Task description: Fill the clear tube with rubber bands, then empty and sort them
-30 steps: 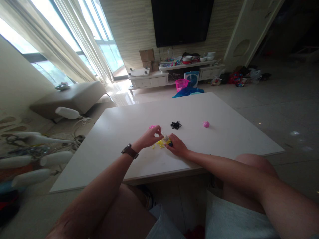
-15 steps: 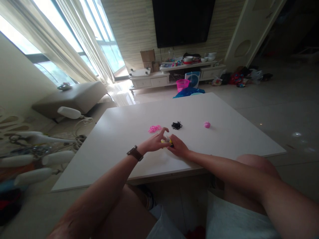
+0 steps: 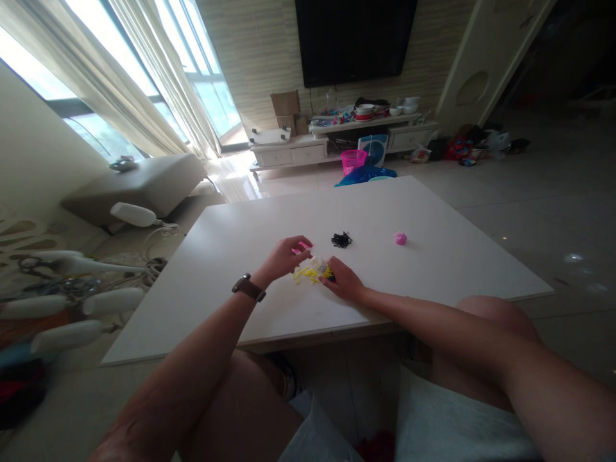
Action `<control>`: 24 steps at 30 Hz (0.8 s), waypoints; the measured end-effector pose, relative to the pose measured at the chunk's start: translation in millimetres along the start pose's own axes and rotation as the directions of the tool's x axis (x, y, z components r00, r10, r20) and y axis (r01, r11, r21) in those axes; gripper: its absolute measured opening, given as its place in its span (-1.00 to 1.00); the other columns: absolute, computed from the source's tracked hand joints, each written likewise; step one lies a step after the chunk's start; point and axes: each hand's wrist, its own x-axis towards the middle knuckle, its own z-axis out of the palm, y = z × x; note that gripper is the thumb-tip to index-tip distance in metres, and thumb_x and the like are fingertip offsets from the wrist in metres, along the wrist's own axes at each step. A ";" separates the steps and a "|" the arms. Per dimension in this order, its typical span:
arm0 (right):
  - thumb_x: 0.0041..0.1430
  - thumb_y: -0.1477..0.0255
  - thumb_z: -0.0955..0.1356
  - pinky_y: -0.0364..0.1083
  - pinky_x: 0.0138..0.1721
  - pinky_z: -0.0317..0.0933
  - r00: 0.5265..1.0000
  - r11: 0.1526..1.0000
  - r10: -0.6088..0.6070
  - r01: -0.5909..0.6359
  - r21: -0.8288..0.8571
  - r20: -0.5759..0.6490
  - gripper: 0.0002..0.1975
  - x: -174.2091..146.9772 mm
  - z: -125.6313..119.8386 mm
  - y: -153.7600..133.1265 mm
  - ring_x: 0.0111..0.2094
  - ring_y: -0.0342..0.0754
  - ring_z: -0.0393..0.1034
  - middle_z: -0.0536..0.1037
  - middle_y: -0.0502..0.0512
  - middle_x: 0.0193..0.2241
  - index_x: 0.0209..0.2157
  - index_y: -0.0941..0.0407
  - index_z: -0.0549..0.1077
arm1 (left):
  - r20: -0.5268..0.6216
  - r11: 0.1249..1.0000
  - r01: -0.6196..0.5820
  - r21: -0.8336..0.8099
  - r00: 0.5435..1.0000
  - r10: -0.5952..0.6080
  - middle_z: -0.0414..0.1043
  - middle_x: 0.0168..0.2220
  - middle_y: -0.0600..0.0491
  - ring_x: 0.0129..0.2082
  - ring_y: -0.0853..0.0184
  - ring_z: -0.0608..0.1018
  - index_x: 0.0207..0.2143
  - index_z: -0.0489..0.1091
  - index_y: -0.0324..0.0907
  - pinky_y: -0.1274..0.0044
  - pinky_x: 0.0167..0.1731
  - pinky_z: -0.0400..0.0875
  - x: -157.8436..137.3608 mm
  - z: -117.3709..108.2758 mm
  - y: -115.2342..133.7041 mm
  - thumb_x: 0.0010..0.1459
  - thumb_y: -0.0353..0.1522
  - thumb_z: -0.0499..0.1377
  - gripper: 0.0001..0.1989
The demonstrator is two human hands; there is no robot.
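My right hand [image 3: 344,280] is wrapped round a small clear container [image 3: 317,264], which lies tipped over low at the tabletop. Small yellow pieces [image 3: 305,276] are spread on the white table [image 3: 231,256] by the container's mouth; their exact kind is too small to make out. Just left of the container, my left hand [image 3: 287,255] is open, its fingers curved and apart. It partly hides a pile of small pink pieces [image 3: 301,246] behind it. Farther back sit a pile of small black pieces [image 3: 341,240] and, to the right, a pink round object [image 3: 400,239].
Beyond the table are a pink basket [image 3: 353,162], a blue object [image 3: 368,174] and a low white cabinet [image 3: 293,154] with bowls on top. A lamp with white shades [image 3: 115,303] stands close to the table's left side. My knees are at the front edge.
My left hand has moved left, away from the container. Yellow pieces now lie spilled on the table, and the container has tipped. My right hand has stayed nearly in place.
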 end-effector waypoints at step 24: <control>0.30 0.26 0.32 -0.05 -0.20 0.19 1.000 1.000 0.007 -0.007 0.001 0.023 -0.83 0.6 -5.2 -5.9 -0.23 0.00 0.28 0.40 0.07 -0.23 -0.19 0.04 0.29 | 0.183 0.873 0.057 0.484 0.969 -0.164 0.54 -0.37 0.01 -0.40 0.29 0.52 -0.34 0.52 -0.22 0.50 -0.34 0.41 18.5 12.7 -91.7 -0.20 -0.48 0.33 -0.74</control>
